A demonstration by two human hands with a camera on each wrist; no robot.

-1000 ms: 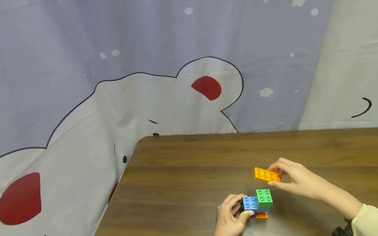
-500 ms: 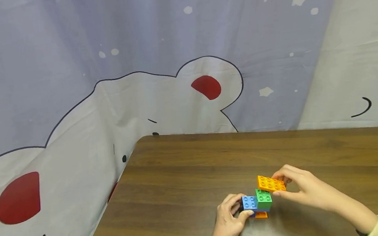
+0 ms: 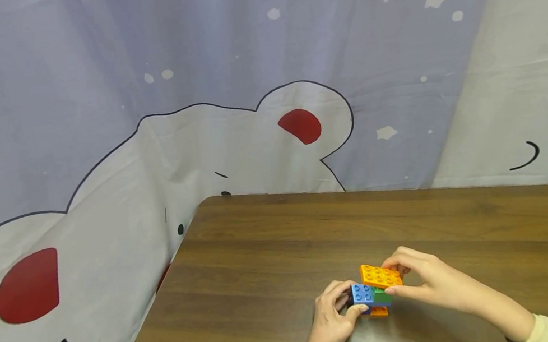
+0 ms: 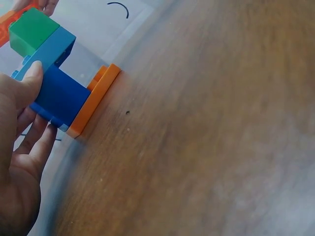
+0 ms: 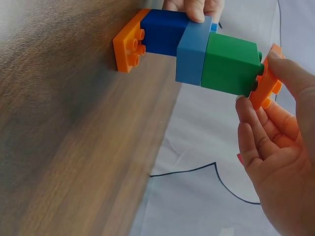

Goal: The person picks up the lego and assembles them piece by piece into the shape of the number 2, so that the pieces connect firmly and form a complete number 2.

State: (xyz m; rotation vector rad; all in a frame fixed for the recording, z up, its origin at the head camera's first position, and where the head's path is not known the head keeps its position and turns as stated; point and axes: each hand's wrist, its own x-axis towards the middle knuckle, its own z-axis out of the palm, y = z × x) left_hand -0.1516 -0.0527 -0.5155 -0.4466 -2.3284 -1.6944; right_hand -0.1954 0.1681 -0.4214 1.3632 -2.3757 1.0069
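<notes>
My left hand [image 3: 332, 318] holds a stack of toy building bricks upright on the table, thumb on the light blue brick [image 4: 49, 48]. From the bottom, the stack has a flat orange brick [image 4: 96, 101], a dark blue brick [image 4: 64, 96], the light blue one set off to the right, and a green brick [image 5: 231, 64] on its right end. My right hand [image 3: 433, 280] pinches a second flat orange brick [image 3: 379, 276] by its right end, thumb on the near side. This brick sits right at the green studs, slightly tilted, with some of those studs showing beneath it in the right wrist view.
The brown wooden table [image 3: 263, 251] reaches back to a hanging cloth [image 3: 231, 147] with a cartoon bear print. The table's left edge runs down from the back corner, well left of the hands.
My right hand has brought the orange brick down and left until it covers most of the green brick in the head view. The left hand and the stack have stayed put.
</notes>
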